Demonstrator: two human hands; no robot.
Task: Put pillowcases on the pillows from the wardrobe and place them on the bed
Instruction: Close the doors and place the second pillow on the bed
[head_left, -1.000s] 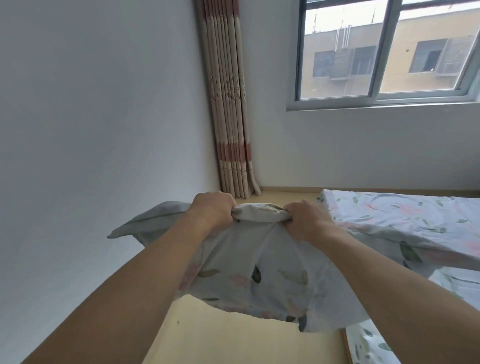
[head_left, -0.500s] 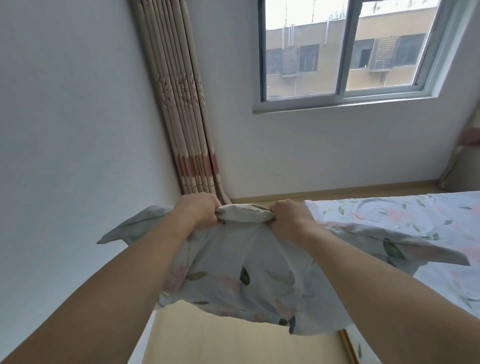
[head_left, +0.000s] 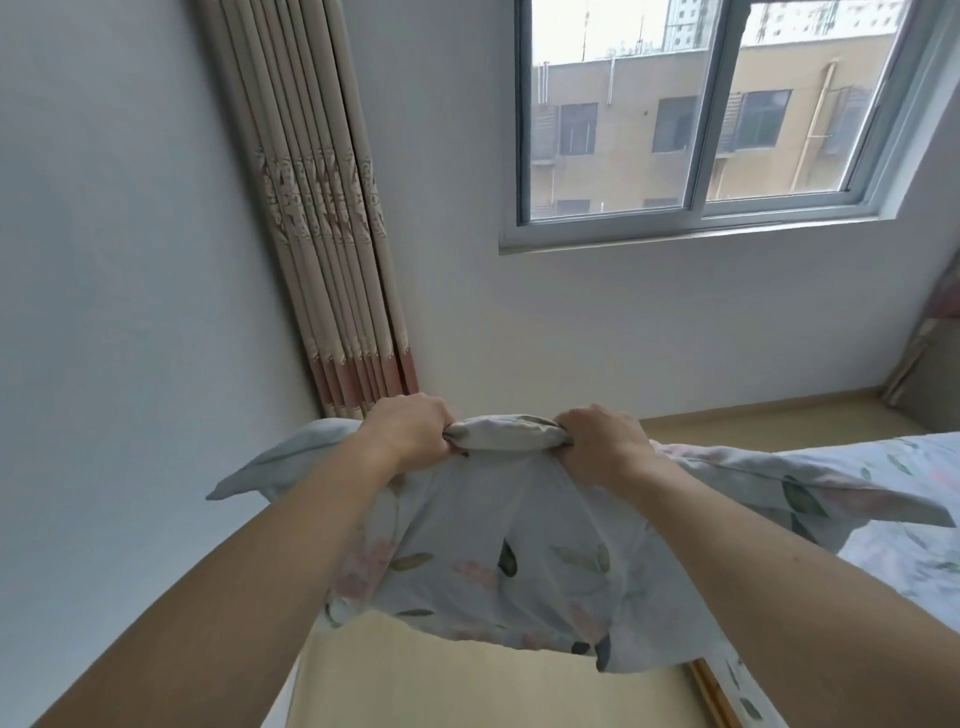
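Head view, bedroom, mid-task: I held a pale floral cotton pillowcase (head_left: 519, 551) out in front of me at arm's length, its bunched top edge running left to right between my fists. My left hand (head_left: 410, 431) was clamped, fingers curled, round the gathered fabric at the left end of that roll, and my right hand (head_left: 597, 441) was clamped the same way at the right end, the two grips near each other with a short padded-looking stretch of cloth between them. Below the grips the case hung down toward me above the light wooden floor (head_left: 467, 686), with one corner flaring out left and another right. Whether a pillow sat fully inside I could not tell; the rolled top looked stuffed, the hanging part looked slack. To my right lay the bed with a matching floral sheet (head_left: 893, 519), nearer my right hand than my left, the case's right corner reaching over its edge. I judged the next move a shake downward, then a swing rightward onto the bed. Striped beige-and-pink curtains (head_left: 332, 234) hung in the corner beside a grey-framed sliding window (head_left: 701, 130).
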